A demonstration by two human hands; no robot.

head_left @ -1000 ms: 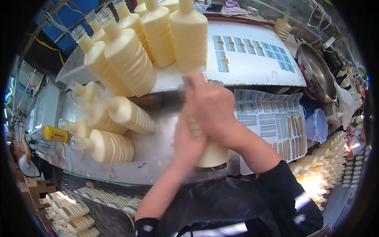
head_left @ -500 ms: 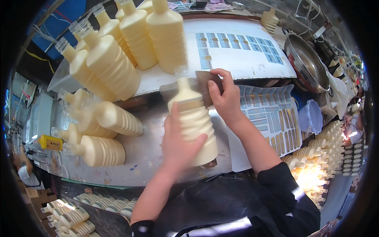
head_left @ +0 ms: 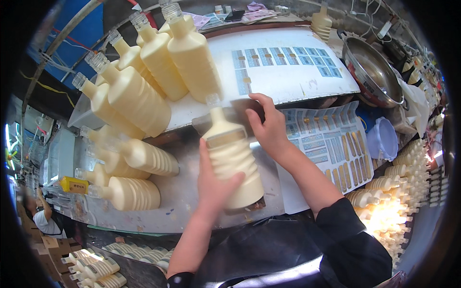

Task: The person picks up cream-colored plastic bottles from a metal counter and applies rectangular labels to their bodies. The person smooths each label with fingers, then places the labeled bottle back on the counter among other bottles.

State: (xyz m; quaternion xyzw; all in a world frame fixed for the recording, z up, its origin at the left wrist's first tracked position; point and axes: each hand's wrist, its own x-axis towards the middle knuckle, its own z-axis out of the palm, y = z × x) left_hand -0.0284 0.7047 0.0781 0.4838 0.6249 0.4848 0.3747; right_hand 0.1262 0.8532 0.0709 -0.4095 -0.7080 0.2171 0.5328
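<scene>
A cream ribbed bottle [head_left: 240,165] with a clear threaded neck lies tilted on the grey worktop in front of me. My left hand [head_left: 213,177] grips its left side, thumb across the ribs, slightly blurred. On the bottle's shoulder sits a greyish-brown label strip [head_left: 226,138]. My right hand [head_left: 270,127] pinches a thin dark brown flat piece [head_left: 250,106] between thumb and fingers, just right of the bottle's neck. A grey-brown slab [head_left: 203,124] shows behind the neck.
Several cream bottles [head_left: 194,62] stand at the back left; others [head_left: 134,194] lie below them. Blue label pieces [head_left: 277,55] stick to the white board [head_left: 288,84]. A label sheet [head_left: 314,144], purple bucket [head_left: 382,139] and metal pan [head_left: 372,67] are right. Another person [head_left: 44,218] is far left.
The right hand and flat brown piece have moved slightly down and left beside the neck. The left hand still grips the bottle. My view has shifted a little.
</scene>
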